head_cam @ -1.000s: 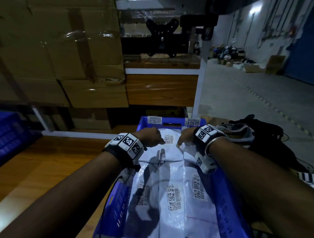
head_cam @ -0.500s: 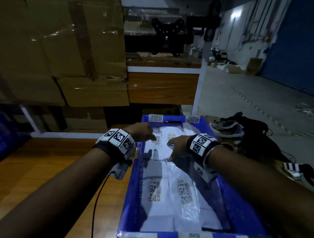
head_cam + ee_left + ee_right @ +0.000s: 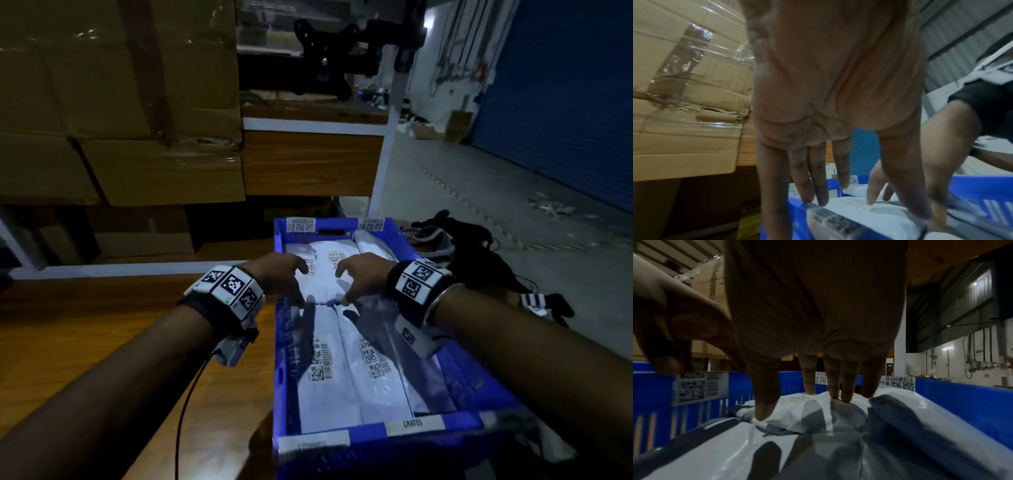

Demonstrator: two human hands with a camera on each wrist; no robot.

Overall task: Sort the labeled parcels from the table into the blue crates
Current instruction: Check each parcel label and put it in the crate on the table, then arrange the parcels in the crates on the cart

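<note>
- Big stack of cardboard boxes (image 3: 116,102) fills the left, brown, creased, banded with glossy tape; under it runs the wooden table (image 3: 85,342), warm grain, smooth
- On the table's right end sits the blue crate (image 3: 342,433), hard ribbed plastic, slotted walls, barcode stickers on its far rim, a strip reading "CRATES" on the near one
- Inside, the parcels (image 3: 329,387) lie packed in rows: white poly mailers, slick, soft, puffy, each with a printed label
- The top parcel (image 3: 325,274) at the far end is the one in play; by the look of it, this is the settling step, patting it flat among the others
- Left hand (image 3: 284,277) spread, fingers straight, tips down on that mailer near the crate wall, gripping nothing
- Right hand (image 3: 363,277) likewise splayed, fingertips (image 3: 764,415) denting the plastic, holding nothing
- Next move, likely: lift both hands clear and fetch another parcel; none shows on the table here
</note>
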